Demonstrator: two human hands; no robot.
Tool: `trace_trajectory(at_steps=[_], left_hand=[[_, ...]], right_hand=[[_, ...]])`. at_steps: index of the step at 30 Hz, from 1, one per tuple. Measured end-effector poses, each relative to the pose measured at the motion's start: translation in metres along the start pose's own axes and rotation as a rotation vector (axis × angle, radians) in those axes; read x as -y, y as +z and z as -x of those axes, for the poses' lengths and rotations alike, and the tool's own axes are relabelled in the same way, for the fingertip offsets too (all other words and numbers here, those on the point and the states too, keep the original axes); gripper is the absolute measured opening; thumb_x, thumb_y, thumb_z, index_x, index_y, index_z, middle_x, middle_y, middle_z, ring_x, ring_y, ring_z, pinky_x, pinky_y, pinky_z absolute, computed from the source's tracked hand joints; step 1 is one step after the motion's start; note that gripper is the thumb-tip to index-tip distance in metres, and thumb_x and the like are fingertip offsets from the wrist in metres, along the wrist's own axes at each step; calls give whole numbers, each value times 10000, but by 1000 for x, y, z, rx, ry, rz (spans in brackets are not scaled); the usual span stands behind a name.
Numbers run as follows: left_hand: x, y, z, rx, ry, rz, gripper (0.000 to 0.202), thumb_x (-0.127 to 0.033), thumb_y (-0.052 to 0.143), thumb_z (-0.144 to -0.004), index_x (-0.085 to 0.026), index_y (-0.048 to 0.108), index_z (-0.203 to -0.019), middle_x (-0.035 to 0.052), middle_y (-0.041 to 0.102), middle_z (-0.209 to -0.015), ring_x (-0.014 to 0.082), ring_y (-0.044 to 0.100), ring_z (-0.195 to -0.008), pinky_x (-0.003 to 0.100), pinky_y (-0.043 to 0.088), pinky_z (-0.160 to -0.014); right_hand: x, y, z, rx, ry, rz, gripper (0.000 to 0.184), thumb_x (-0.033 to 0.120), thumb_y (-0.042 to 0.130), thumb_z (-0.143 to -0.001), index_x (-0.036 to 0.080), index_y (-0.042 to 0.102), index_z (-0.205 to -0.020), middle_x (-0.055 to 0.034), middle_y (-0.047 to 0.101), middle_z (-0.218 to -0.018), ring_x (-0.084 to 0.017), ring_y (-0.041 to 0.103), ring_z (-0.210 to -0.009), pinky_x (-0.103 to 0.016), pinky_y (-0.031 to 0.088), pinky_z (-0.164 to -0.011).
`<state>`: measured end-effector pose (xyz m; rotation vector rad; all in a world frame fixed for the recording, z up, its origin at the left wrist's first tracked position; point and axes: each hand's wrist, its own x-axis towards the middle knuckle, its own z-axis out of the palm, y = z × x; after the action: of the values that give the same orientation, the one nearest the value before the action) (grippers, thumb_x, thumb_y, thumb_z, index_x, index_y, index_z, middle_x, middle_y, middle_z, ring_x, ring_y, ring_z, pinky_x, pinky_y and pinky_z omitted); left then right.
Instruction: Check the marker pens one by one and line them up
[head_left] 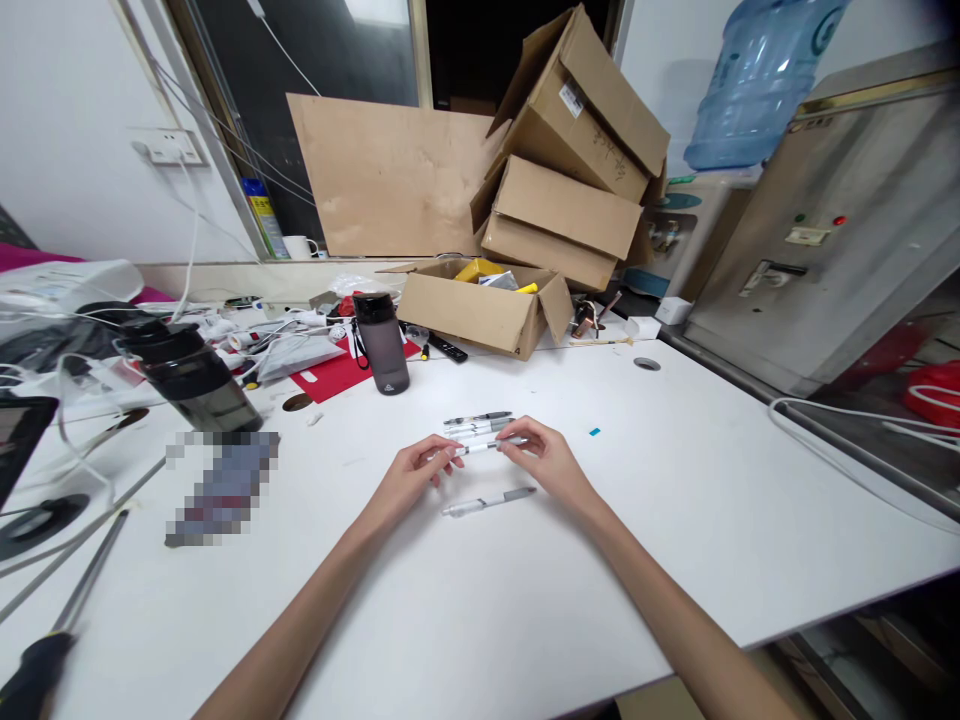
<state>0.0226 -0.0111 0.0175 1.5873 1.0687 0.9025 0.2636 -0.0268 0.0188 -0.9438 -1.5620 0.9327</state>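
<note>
- Far as I could tell, the step in hand was handling one white pen (480, 448), held up crosswise near the middle of the frame.
- Left hand (421, 470): thumb and fingers closed lightly on the pen's left end, more of a pinch than a fist.
- Right hand (546, 458): same deal on the right end, fingertips pinched around it and the rest of the hand loosely curled. So both hands were on one pen, with its middle bare between them.
- Just above it in the frame lay a dark pen (478, 417) and at least one pale pen (484, 428), roughly parallel. Fingers got in the way, so I couldn't tell if the held one touched them.
- Just below, a grey-tipped pen (489, 502) lay on the white table (540, 620), slightly tilted, clear of both hands.
- My guess: the next move called for a light, level grip and care not to bump the neighbours.
</note>
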Motion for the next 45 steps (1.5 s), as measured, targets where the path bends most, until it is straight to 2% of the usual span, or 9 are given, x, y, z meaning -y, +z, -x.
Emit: trace_trajectory(at_steps=[17,24,27,29,33,35,38,43,45], left_hand=[[-5,1,2,-10,6,6,381,-525,637,-873,-183,731,-1010,62,740,-902,168,599,-711,266,465,-662],[-4,1,2,4,8,-5,375,-520,624,-887,-180,723,-1011,65,737,-909,165,584,-686,268,461,-664],[-4,1,2,12,18,-14,380,-518,628,-885,-183,727,-1033,67,740,-916,170,587,-689,274,462,-668],[-4,2,2,22,34,-22,381,-511,635,-883,-186,730,-1058,68,744,-926,172,591,-699,275,461,-674],[-6,3,3,27,41,-51,381,-508,630,-887,-193,739,-1072,71,754,-937,185,604,-718,281,455,-685],[-7,3,3,14,35,-51,383,-513,628,-886,-194,742,-1064,72,757,-938,191,610,-732,285,460,-695],[-8,2,3,-10,23,-33,381,-518,639,-877,-192,742,-1044,71,758,-931,192,611,-746,283,465,-698],[-7,2,3,16,19,-15,384,-516,633,-885,-194,739,-1066,70,751,-942,189,603,-750,280,468,-696],[-6,2,3,21,22,-18,387,-517,625,-890,-193,740,-1066,74,750,-945,192,602,-745,285,471,-703]], right_hand=[[-1,-1,1,28,7,8,132,318,690,-872,216,705,-954,-42,702,-1008,-202,669,-985,-355,499,-931],[-3,1,0,34,14,10,162,354,700,-865,213,703,-946,-48,712,-1014,-206,667,-995,-353,497,-931],[-4,1,0,27,20,-1,181,375,704,-862,212,695,-940,-41,707,-981,-202,677,-944,-340,508,-884],[-4,1,1,13,38,3,205,407,687,-874,214,683,-941,-28,700,-921,-188,680,-839,-327,514,-810],[-2,1,4,24,112,42,275,483,561,-945,227,655,-970,6,662,-719,-164,617,-633,-298,468,-644],[-1,0,5,45,116,77,265,468,538,-955,238,653,-1021,2,670,-764,-165,609,-654,-291,453,-640],[1,-2,4,55,63,127,223,396,599,-913,255,649,-1078,-7,666,-915,-170,608,-765,-290,451,-709],[4,-4,5,105,144,82,267,446,500,-966,248,650,-1064,48,481,-628,-144,424,-560,-266,328,-563],[5,-4,5,101,145,103,278,461,499,-966,253,664,-1048,42,483,-643,-147,407,-565,-267,310,-560]])
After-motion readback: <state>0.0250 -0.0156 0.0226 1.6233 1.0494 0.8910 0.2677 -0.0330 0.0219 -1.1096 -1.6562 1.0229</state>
